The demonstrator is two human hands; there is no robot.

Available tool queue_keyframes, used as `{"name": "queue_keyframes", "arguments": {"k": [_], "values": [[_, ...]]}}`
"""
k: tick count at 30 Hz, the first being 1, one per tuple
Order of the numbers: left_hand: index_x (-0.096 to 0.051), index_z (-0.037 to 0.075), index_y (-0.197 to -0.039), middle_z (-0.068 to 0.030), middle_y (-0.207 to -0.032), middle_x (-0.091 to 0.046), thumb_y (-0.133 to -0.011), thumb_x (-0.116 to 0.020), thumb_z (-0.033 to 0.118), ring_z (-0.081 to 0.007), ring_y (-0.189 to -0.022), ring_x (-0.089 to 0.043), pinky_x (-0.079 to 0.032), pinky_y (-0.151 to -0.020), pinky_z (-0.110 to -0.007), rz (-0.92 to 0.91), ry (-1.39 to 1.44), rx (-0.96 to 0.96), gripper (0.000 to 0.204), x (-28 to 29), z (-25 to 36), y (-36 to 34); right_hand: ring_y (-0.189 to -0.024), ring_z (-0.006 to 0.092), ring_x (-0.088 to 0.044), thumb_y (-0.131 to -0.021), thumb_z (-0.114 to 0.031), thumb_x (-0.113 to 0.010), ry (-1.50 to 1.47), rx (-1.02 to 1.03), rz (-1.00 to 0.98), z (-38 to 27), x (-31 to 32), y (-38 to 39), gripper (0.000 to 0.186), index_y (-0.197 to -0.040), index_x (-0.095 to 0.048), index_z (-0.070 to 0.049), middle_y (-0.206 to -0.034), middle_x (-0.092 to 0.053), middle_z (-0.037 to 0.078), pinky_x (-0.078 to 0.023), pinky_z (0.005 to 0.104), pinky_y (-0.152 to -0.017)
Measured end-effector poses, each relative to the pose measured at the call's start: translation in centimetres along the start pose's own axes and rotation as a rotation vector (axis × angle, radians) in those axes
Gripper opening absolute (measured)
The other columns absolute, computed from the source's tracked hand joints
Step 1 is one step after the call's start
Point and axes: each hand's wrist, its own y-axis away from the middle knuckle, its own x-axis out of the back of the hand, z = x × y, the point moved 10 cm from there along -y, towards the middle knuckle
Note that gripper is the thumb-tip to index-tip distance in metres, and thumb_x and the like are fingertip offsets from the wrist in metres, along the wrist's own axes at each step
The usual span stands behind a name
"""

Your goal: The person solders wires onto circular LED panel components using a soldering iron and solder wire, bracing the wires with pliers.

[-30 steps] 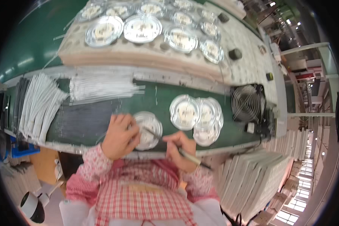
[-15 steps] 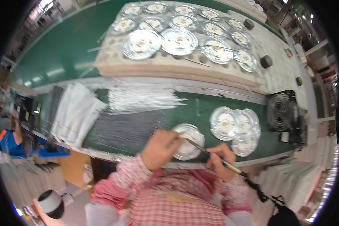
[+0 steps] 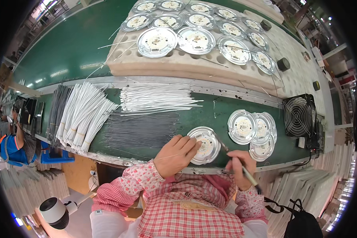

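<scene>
My left hand (image 3: pixel 176 155) rests against the left edge of a round silver lamp disc (image 3: pixel 207 154) with a pale circuit board in its middle. Its fingers are stretched out over the rim, and the thumb is hidden. A thin pale strand runs across this hand; whether the hand grips it is unclear. My right hand (image 3: pixel 242 166) is closed around a soldering iron (image 3: pixel 249 177) with a light handle, just right of the disc. The iron's thin tip points up and left beside the disc's right edge. Several similar discs (image 3: pixel 241 127) overlap on the bench to the right.
White wires (image 3: pixel 154 97) and dark grey wires (image 3: pixel 142 129) lie in piles left of the disc, beside white wire bundles (image 3: pixel 83 119). Behind them, a holed foam board (image 3: pixel 146 65) bears several discs. A black fan (image 3: pixel 298 117) stands at right. Another person (image 3: pixel 14 146) is at far left.
The soldering iron has moved off the disc's middle to the right with my right hand. My left hand's fingers have come down from a pinch to lie along the disc's edge.
</scene>
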Motion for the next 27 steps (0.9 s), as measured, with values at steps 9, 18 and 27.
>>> {"name": "queue_keyframes", "arguments": {"k": [9, 18, 27], "values": [[-0.063, 0.002, -0.125, -0.0077, -0.111, -0.058, -0.079, -0.062, 0.013, -0.0225, -0.103, -0.058, -0.045, -0.092, -0.037, 0.02, -0.084, -0.009, 0.047, 0.5, 0.4, 0.0, -0.122, 0.0383, -0.052, -0.07, -0.044, -0.085, 0.773, 0.413, -0.105, -2.3, -7.8, -1.4, 0.092, -0.141, -0.044, -0.002, -0.129, -0.057, 0.02, -0.032, 0.0552, -0.108], [-0.067, 0.008, -0.097, -0.0057, -0.093, -0.061, -0.087, -0.067, 0.014, -0.0245, -0.085, -0.058, -0.042, -0.079, -0.04, 0.214, 0.055, 0.394, 0.012, 3.6, -7.4, -3.9, -0.118, 0.0397, -0.053, -0.067, -0.047, -0.087, 0.736, 0.417, -0.077, -2.9, -6.1, -0.2, 0.097, -0.14, -0.042, -0.001, -0.124, -0.058, 0.02, -0.034, 0.0543, -0.105], [-0.066, 0.008, -0.093, -0.0051, -0.089, -0.064, -0.084, -0.072, 0.01, -0.0249, -0.084, -0.061, -0.043, -0.077, -0.037, 0.278, 0.095, 0.317, 0.011, 2.1, -11.0, -7.2, -0.121, 0.0344, -0.054, -0.066, -0.025, -0.083, 0.704, 0.37, -0.243, -1.9, -4.3, 3.9, 0.071, -0.131, -0.059, -0.014, -0.119, -0.061, 0.013, -0.042, 0.0501, -0.1]]}}
